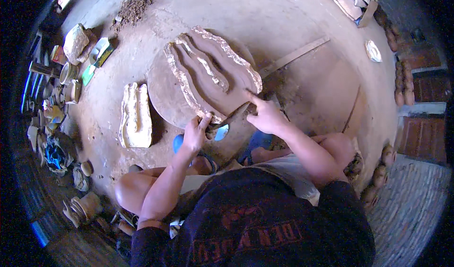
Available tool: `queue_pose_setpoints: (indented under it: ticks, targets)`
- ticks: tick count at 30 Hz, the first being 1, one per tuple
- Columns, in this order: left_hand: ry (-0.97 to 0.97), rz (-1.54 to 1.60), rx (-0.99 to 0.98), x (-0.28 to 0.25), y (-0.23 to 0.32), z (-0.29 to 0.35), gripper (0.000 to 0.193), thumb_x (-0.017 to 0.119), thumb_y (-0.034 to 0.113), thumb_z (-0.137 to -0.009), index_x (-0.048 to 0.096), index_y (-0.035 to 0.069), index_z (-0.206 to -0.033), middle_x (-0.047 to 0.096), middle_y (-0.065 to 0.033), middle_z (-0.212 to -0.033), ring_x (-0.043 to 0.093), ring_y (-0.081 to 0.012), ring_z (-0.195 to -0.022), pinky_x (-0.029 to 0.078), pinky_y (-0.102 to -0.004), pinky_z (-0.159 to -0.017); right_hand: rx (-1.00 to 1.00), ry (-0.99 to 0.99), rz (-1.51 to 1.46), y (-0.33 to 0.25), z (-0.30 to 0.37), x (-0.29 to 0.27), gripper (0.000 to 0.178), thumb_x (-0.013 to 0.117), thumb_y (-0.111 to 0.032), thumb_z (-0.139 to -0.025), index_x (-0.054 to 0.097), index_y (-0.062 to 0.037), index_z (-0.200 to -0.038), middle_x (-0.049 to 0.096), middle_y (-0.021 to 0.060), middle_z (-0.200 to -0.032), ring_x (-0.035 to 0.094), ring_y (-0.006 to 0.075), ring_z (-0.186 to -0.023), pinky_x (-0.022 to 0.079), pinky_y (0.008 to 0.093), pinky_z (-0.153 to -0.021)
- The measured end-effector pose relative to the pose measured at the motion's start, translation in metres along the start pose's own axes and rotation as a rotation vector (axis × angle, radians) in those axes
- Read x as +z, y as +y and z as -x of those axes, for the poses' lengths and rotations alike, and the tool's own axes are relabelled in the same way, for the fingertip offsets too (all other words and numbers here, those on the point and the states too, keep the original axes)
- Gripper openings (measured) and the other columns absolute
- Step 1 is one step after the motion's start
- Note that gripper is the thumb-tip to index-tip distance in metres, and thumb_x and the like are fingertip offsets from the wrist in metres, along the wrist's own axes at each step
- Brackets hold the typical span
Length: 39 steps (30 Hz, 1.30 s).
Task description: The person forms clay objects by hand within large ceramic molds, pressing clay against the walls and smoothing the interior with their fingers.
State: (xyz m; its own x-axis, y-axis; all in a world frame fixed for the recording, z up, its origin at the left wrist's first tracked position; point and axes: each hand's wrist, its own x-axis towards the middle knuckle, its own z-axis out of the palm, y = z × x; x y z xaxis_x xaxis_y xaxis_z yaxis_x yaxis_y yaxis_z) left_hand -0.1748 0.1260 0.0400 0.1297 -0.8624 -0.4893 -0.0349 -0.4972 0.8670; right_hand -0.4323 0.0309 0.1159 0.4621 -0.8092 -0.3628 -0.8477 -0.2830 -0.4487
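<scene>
Head view, left to right: a smaller plaster mould point(135, 120) rests on the floor point(293, 11), showing no brown lining. The left hand point(193, 133) pinches the near rim of a larger mould point(206, 68) set toward the round board's point(161, 94) right edge. Brown clay point(210, 96) seems mostly spread inside; its near end looks unfinished, where the right hand point(267, 117), grasping nothing, touches with an outstretched index finger.

Left hand point(194, 133) touching clay-lined mold point(183, 84); right hand point(267, 117), forefinger extended, at edge.
</scene>
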Motion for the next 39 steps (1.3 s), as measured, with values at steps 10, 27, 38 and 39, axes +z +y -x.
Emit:
queue_pose_setpoints:
  ticks: [10,27,38,39]
  targets:
    - [-0.072,0.005,-0.027,0.006,0.031,0.012,0.050,0.057,0.045,-0.107,0.066,-0.002,-0.090,0.062,-0.0059,-0.068,0.059,-0.0134,-0.056,0.047,-0.0309,-0.051,0.074,-0.044,0.087,0.000,0.000,-0.005,0.097,0.071,-0.023,-0.083,0.021,-0.0254,-0.165,0.072,0.0304,-0.088,0.071,0.0482,-0.080,0.059,0.0559,-0.081]
    - [-0.151,0.022,-0.075,-0.005,0.014,-0.003,0.055,0.059,0.052,-0.104,0.066,-0.001,-0.094,0.062,-0.0080,-0.072,0.057,-0.0163,-0.059,0.046,-0.0315,-0.056,-0.126,0.397,-0.139,0.033,-0.013,0.021,0.026,0.061,-0.025,-0.097,0.070,-0.0041,-0.110,0.073,0.0167,-0.086,0.075,0.0307,-0.079,0.057,0.0478,-0.072]
    - [-0.187,-0.125,-0.118,0.013,0.016,-0.015,0.057,0.055,0.052,-0.105,0.068,-0.004,-0.110,0.064,-0.0059,-0.080,0.056,-0.0142,-0.067,0.046,-0.0309,-0.059,-0.008,0.286,0.326,0.025,-0.034,0.021,0.019,0.055,-0.013,-0.090,0.065,0.0011,-0.098,0.075,0.0223,-0.086,0.075,0.0389,-0.073,0.061,0.0517,-0.067]
    - [-0.156,-0.126,-0.094,0.015,0.012,-0.016,0.057,0.055,0.052,-0.106,0.068,-0.003,-0.109,0.064,-0.0059,-0.079,0.056,-0.0140,-0.066,0.046,-0.0308,-0.059,-0.012,0.213,0.182,0.021,-0.033,0.020,0.021,0.054,-0.013,-0.091,0.065,0.0029,-0.099,0.073,0.0252,-0.086,0.075,0.0427,-0.077,0.060,0.0538,-0.069]
